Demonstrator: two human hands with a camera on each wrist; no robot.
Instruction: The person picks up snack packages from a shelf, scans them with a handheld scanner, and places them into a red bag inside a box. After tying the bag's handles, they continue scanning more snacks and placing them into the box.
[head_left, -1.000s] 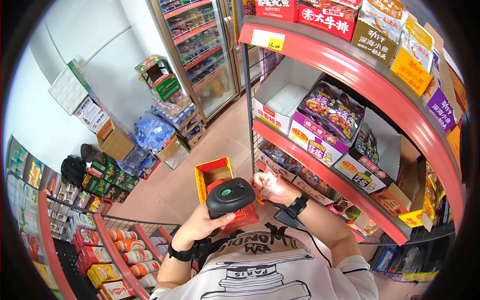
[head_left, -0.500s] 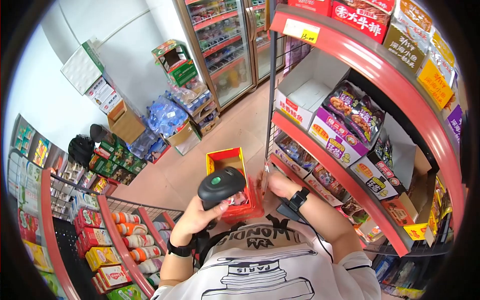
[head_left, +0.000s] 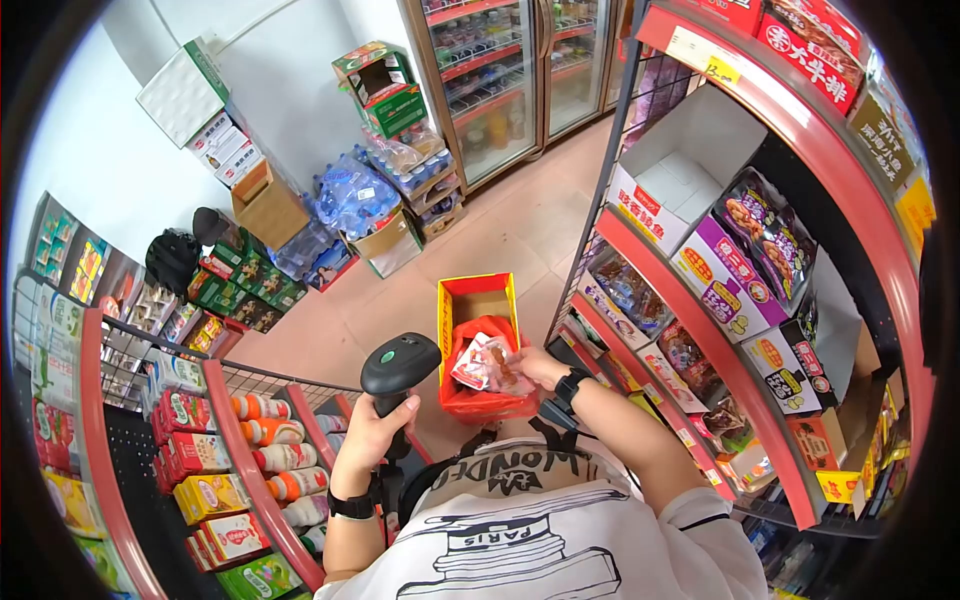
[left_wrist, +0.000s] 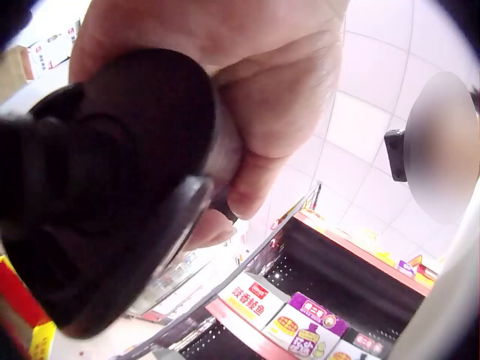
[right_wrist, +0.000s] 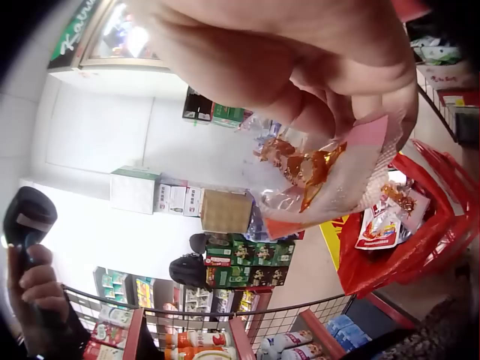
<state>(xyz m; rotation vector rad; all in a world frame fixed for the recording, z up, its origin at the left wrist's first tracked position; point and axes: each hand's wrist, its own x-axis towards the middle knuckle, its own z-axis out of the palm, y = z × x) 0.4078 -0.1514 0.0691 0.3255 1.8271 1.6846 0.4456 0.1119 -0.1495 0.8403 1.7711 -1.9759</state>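
Note:
My left hand point(head_left: 372, 432) grips the handle of a black barcode scanner point(head_left: 400, 362), held upright left of the yellow and red box point(head_left: 445, 310). The scanner's dark body point(left_wrist: 112, 165) fills much of the left wrist view. With curled fingers my right hand point(right_wrist: 315, 60) pinches a clear snack packet point(right_wrist: 330, 180) with reddish-brown food inside. In the head view that hand point(head_left: 545, 368) is over the right side of a red plastic bag point(head_left: 490, 403), which lies in the box's near part. Other packets point(right_wrist: 381, 225) lie in the bag.
Shelves with red edges point(head_left: 700, 325) hold snack boxes at the right. Lower left are shelves of bottles point(head_left: 275, 430) and cartons. Further back stand stacked boxes point(head_left: 270, 205), wrapped water bottles point(head_left: 355, 195) and a glass-door fridge point(head_left: 490, 100). Tiled floor point(head_left: 400, 290) lies between.
The scanner has moved left, away from the bag, and is held more upright. My right hand has moved over the bag with the packet. The view has shifted, so the shelves appear further right.

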